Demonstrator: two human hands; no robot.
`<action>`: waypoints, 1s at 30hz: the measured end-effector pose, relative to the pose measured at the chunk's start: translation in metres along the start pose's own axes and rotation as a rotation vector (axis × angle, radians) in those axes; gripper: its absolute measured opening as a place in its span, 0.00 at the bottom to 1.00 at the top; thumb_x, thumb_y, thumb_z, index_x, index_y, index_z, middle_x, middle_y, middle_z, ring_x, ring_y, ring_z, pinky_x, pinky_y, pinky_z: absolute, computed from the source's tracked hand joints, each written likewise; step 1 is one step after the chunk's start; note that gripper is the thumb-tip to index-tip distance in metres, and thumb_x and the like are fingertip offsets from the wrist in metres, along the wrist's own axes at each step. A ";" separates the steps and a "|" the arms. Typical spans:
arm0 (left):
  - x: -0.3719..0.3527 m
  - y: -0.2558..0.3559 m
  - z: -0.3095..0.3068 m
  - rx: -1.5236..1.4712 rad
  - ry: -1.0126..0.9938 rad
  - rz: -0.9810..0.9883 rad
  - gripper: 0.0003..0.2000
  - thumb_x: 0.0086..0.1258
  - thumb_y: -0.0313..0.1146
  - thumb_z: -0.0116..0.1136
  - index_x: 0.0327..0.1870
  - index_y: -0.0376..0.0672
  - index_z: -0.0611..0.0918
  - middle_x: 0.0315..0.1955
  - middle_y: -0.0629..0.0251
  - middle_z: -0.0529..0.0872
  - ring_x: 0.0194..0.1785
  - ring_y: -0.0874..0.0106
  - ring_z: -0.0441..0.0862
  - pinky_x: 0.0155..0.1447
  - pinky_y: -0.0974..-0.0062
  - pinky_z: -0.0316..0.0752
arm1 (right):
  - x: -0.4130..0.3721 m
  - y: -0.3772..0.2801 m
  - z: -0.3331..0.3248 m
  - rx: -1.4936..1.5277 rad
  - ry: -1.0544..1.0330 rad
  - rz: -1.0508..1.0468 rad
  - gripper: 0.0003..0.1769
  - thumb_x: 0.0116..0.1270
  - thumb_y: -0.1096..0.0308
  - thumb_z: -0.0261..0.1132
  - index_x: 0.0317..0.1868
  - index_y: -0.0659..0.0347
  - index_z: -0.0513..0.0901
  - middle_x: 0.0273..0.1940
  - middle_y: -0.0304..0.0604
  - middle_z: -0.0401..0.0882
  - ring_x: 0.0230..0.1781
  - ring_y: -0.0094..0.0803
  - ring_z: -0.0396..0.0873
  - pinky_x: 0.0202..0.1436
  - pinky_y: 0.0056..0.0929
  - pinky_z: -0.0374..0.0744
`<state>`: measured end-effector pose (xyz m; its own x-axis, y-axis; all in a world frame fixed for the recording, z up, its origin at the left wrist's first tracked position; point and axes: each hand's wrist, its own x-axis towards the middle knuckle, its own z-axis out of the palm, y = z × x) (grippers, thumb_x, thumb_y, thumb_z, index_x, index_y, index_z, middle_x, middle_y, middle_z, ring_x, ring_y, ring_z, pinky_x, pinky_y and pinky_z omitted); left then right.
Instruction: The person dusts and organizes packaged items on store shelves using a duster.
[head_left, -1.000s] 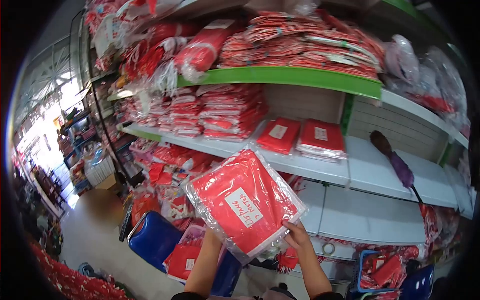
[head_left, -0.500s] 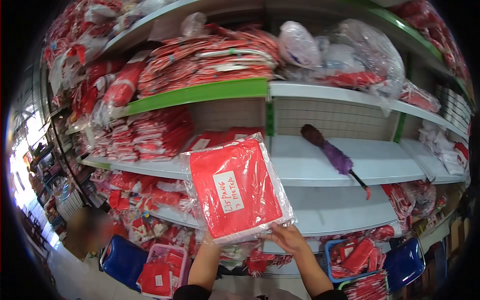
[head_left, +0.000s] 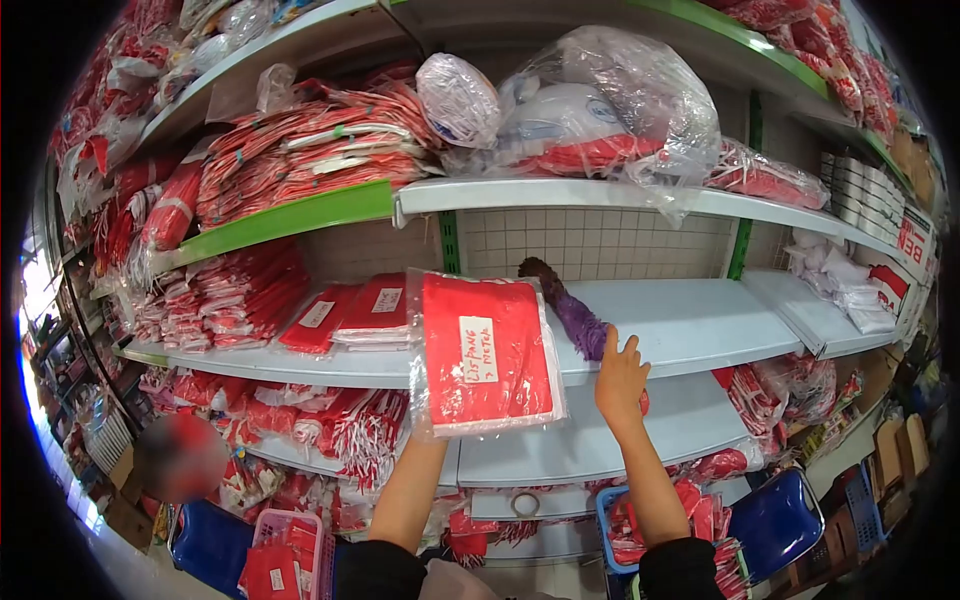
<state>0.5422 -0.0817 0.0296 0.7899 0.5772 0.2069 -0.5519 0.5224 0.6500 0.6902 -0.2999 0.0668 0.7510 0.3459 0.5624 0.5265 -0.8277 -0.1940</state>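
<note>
My left hand (head_left: 428, 446) holds up a clear plastic packet of folded red cloth (head_left: 510, 370) with a handwritten white label; the fingers are hidden behind it. My right hand (head_left: 622, 375) is over the handle end of a folded purple umbrella (head_left: 580, 322), fingers apart. The umbrella lies slantwise on the middle shelf (head_left: 690, 310), its dark end toward the back. Beside the held packet, similar labelled red packets (head_left: 368, 312) lie on the same shelf.
Stacked red packets (head_left: 320, 140) and bulky plastic bags (head_left: 600, 110) fill the upper shelf. Below stand a pink basket (head_left: 322, 560), a blue basket (head_left: 604, 515) and blue chairs (head_left: 780, 525). Another person (head_left: 180, 458) is at the lower left. A tape roll (head_left: 524, 504) sits low down.
My right hand has left the packet's lower edge and reached right to the umbrella's handle. The packet stays in my left hand. The view has turned right.
</note>
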 end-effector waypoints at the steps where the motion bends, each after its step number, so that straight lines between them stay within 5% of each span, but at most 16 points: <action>1: 0.006 -0.002 0.004 -0.003 -0.006 -0.002 0.24 0.70 0.51 0.48 0.58 0.41 0.73 0.52 0.53 0.79 0.53 0.61 0.78 0.60 0.64 0.72 | -0.005 0.004 -0.001 0.024 -0.033 0.015 0.32 0.56 0.78 0.59 0.62 0.57 0.61 0.51 0.60 0.69 0.46 0.52 0.76 0.46 0.49 0.71; 8: 0.048 -0.010 0.035 -0.019 -0.048 -0.028 0.25 0.69 0.52 0.48 0.57 0.42 0.73 0.51 0.53 0.79 0.53 0.61 0.78 0.59 0.64 0.72 | -0.056 0.044 0.018 0.740 0.001 0.010 0.23 0.66 0.75 0.50 0.60 0.69 0.57 0.33 0.65 0.76 0.32 0.62 0.77 0.33 0.50 0.73; 10: 0.055 -0.010 0.040 -0.019 -0.049 -0.032 0.25 0.69 0.52 0.48 0.57 0.42 0.73 0.51 0.53 0.79 0.53 0.61 0.78 0.59 0.64 0.72 | -0.083 0.029 0.015 0.910 -0.132 0.103 0.21 0.69 0.71 0.50 0.59 0.69 0.57 0.29 0.64 0.77 0.25 0.57 0.77 0.26 0.47 0.71; 12: 0.058 -0.011 0.041 -0.023 -0.054 -0.039 0.25 0.69 0.52 0.48 0.57 0.42 0.73 0.51 0.53 0.79 0.53 0.61 0.78 0.59 0.64 0.72 | -0.109 0.021 0.014 1.183 -0.331 0.069 0.21 0.73 0.65 0.51 0.60 0.64 0.57 0.22 0.43 0.70 0.13 0.26 0.67 0.16 0.30 0.65; 15: 0.062 -0.008 0.042 -0.028 -0.057 -0.040 0.25 0.69 0.52 0.48 0.57 0.42 0.73 0.51 0.53 0.79 0.53 0.61 0.78 0.59 0.64 0.72 | -0.124 0.014 -0.008 1.683 -0.959 0.075 0.20 0.73 0.66 0.51 0.61 0.59 0.58 0.21 0.35 0.65 0.12 0.18 0.60 0.13 0.23 0.60; 18: 0.062 -0.004 0.042 -0.025 -0.057 -0.039 0.25 0.69 0.52 0.48 0.57 0.42 0.73 0.51 0.53 0.79 0.53 0.61 0.78 0.59 0.64 0.72 | -0.131 0.004 -0.007 1.602 -0.728 0.226 0.18 0.74 0.66 0.50 0.61 0.54 0.59 0.21 0.32 0.61 0.12 0.16 0.56 0.13 0.18 0.56; 23: 0.063 0.002 0.045 -0.025 -0.055 -0.027 0.25 0.69 0.53 0.48 0.57 0.42 0.73 0.51 0.53 0.79 0.53 0.61 0.78 0.59 0.64 0.73 | -0.135 0.009 -0.014 1.607 -0.905 -0.008 0.17 0.73 0.67 0.52 0.59 0.57 0.62 0.18 0.31 0.59 0.12 0.15 0.55 0.12 0.18 0.55; 26: 0.062 0.004 0.046 -0.026 -0.053 -0.022 0.25 0.69 0.53 0.48 0.57 0.42 0.73 0.51 0.53 0.79 0.52 0.61 0.78 0.58 0.64 0.73 | -0.133 0.012 -0.014 1.544 -0.917 -0.012 0.17 0.71 0.68 0.54 0.59 0.60 0.66 0.19 0.34 0.66 0.14 0.18 0.63 0.16 0.21 0.62; 29: 0.061 0.004 0.045 -0.028 -0.047 -0.018 0.25 0.69 0.53 0.48 0.57 0.42 0.73 0.51 0.53 0.79 0.52 0.61 0.78 0.58 0.64 0.73 | -0.138 -0.003 0.005 1.220 -0.477 -0.009 0.17 0.70 0.67 0.56 0.57 0.62 0.69 0.21 0.38 0.71 0.17 0.23 0.68 0.22 0.24 0.68; 30: 0.062 0.004 0.045 -0.034 -0.048 -0.017 0.25 0.69 0.53 0.48 0.57 0.42 0.73 0.50 0.53 0.79 0.52 0.61 0.78 0.58 0.64 0.73 | -0.139 -0.003 0.003 1.240 -0.540 -0.065 0.17 0.69 0.67 0.57 0.56 0.63 0.70 0.22 0.39 0.72 0.18 0.24 0.69 0.24 0.25 0.69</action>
<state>0.6008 -0.0718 0.0777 0.8108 0.5375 0.2318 -0.5466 0.5534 0.6285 0.5857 -0.3438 -0.0131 0.6217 0.7349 0.2710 0.3613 0.0379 -0.9317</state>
